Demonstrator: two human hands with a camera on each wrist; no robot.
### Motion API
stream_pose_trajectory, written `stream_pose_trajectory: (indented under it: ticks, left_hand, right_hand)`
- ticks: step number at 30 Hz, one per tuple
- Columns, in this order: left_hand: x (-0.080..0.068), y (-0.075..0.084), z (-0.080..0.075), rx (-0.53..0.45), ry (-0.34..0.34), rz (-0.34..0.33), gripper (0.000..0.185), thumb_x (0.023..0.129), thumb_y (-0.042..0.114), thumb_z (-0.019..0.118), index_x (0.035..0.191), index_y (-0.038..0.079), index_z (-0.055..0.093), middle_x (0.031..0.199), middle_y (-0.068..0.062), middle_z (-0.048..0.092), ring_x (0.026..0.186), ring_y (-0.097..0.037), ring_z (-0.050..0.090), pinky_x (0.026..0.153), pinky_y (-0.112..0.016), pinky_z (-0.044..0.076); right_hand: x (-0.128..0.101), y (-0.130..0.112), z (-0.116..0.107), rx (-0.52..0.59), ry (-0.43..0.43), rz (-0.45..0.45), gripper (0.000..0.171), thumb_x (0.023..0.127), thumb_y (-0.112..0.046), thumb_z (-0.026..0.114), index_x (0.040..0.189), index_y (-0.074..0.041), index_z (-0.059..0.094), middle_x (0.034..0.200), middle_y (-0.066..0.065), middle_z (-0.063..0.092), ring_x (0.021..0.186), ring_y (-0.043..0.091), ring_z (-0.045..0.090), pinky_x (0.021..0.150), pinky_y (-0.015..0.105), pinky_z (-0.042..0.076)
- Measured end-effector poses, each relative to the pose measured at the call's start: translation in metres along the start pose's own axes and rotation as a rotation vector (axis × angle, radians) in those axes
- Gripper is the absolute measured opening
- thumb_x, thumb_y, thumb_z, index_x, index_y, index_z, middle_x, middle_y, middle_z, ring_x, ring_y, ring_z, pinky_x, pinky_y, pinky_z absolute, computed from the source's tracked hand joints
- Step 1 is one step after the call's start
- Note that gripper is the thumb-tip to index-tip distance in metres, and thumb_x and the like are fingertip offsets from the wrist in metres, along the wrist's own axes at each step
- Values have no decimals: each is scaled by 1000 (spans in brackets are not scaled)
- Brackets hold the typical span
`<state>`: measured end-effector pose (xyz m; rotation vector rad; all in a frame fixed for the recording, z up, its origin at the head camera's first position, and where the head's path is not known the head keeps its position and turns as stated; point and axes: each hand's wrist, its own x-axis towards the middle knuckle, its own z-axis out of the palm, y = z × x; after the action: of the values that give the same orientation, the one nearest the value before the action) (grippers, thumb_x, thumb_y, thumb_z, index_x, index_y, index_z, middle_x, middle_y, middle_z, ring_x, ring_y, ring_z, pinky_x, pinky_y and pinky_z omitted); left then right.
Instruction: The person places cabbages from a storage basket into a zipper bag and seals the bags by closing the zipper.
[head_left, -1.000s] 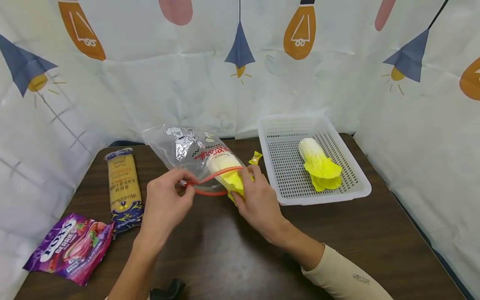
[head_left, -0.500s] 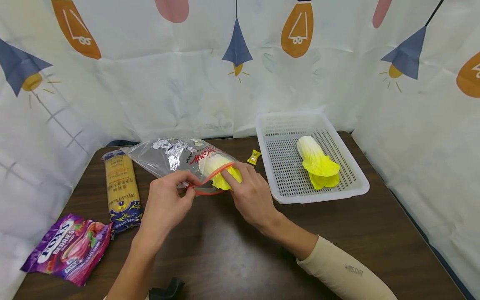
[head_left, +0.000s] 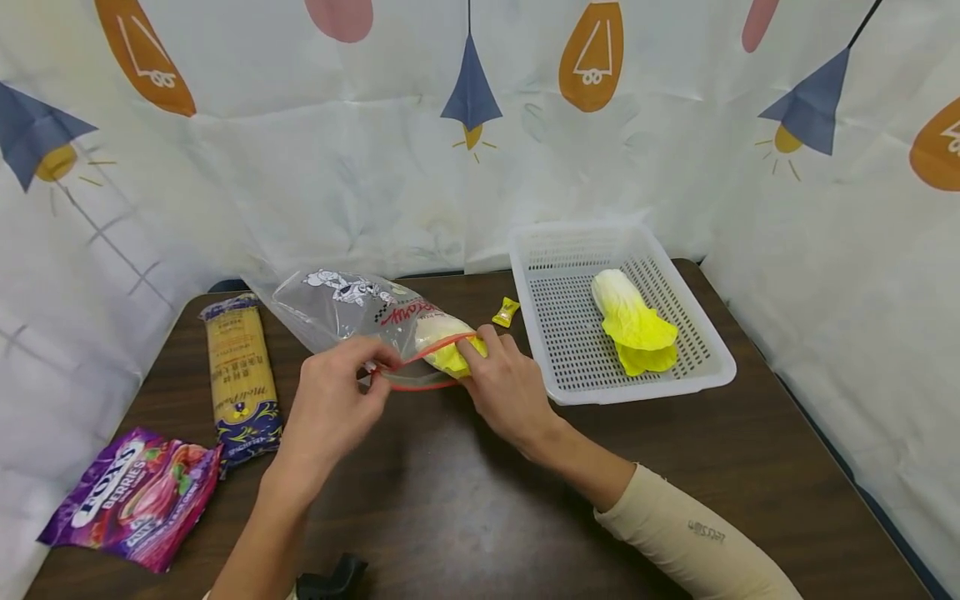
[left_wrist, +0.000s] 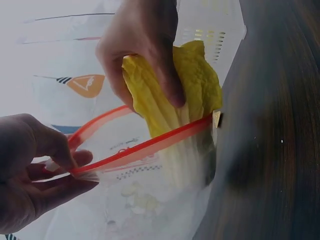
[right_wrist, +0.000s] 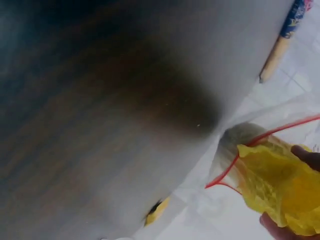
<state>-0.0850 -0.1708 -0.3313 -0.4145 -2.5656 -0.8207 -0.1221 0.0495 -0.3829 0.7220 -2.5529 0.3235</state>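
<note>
The left hand (head_left: 333, 392) pinches the clear red-zippered plastic bag (head_left: 360, 310) at its mouth, keeping it open, while the right hand's (head_left: 506, 387) grip pushes the yellow-leafed toy cabbage (head_left: 448, 343) inside.

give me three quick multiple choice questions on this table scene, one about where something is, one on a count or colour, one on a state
1. Where does the spaghetti pack lie?
A. in the basket
B. on the table, left of the zip bag
C. inside the zip bag

2. How many cabbages are in view?
A. one
B. two
C. four

3. How is the zip bag's mouth?
A. open
B. sealed flat
C. knotted

Answers:
1. B, it lies flat on the table, apart from the white basket.
2. B, one cabbage lies in the basket and the other cabbage sits in the bag's mouth, gripped by the right hand.
3. A, the red strips stand apart while the left hand pinches one end.
</note>
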Motion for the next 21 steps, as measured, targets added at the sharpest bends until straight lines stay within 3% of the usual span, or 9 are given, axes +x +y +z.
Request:
stream_pose_trajectory:
  ticks: [4,8,14,18,21]
  left_hand:
    - [0,-2,0,3,26,4,25,81,-9,72,93,12,76,94,-3,75,77,-19,63,65,-35,55]
    - [1,-3,3,1,14,27,26,79,-12,73,93,10,74,94,-4,74,79,-20,64,67,-37,56]
    - [2,-4,5,-12,-42,33,30,76,-13,76,96,9,73,96,-5,75,82,-22,65,72,-42,60]
    - [2,-4,5,-24,-60,40,30,77,-13,75,98,9,74,96,-5,75,82,-21,66,74,-43,62]
    - [2,-5,4,-28,-50,64,30,78,-13,75,96,11,74,95,-3,75,81,-19,66,73,-41,61]
  right_hand:
    - [-1,-3,-6,49,-14,-15,49,83,-28,88,125,-15,66,119,10,61,95,25,64,65,37,64]
    - [0,-9,-14,90,51,-85,51,83,-27,88,126,-13,66,119,11,61,97,26,65,63,37,64]
    - [4,-13,-17,29,121,-143,48,83,-24,88,124,-10,66,120,13,62,104,28,64,60,37,64]
    - [8,-10,-13,-40,82,-124,38,86,-22,83,116,-6,65,110,11,61,100,26,63,59,36,64]
    - [10,-7,-9,-54,10,-85,40,87,-24,84,114,-4,63,105,10,57,97,25,62,59,35,64]
